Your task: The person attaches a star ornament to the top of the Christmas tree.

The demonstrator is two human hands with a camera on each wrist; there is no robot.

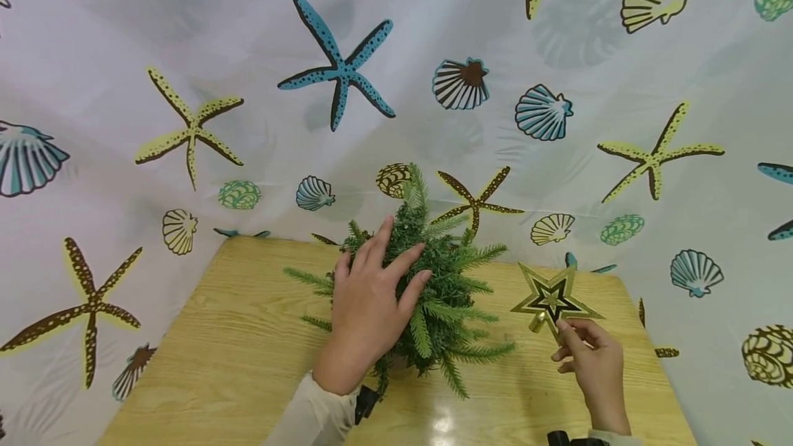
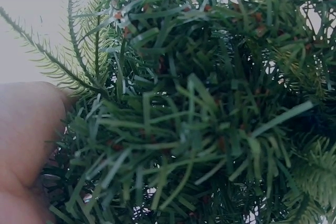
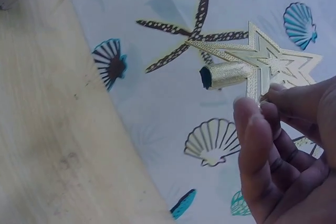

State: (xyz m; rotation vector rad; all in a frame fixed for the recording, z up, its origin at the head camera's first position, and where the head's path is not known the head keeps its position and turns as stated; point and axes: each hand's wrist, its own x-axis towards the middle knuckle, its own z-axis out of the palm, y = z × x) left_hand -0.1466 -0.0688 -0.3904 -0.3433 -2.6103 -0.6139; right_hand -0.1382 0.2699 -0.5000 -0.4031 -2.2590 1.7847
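Observation:
A small artificial green tree (image 1: 442, 294) stands on the wooden table, its foliage filling most of the left wrist view (image 2: 184, 124). My left hand (image 1: 372, 294) rests on the tree's left side with fingers spread and extended; part of it (image 2: 26, 145) shows at the left edge of the left wrist view. To the right of the tree, my right hand (image 1: 591, 363) pinches one point of a gold star (image 1: 553, 298) between thumb and fingers. In the right wrist view, the right hand (image 3: 289, 150) holds the star (image 3: 262, 59), whose short hollow tube (image 3: 228, 75) points left.
The light wooden table (image 1: 248, 336) extends to both sides of the tree. Behind and beside it hangs a white cloth (image 1: 248, 40) printed with starfish and shells. A dark wrist strap (image 1: 365, 405) sits at the left cuff.

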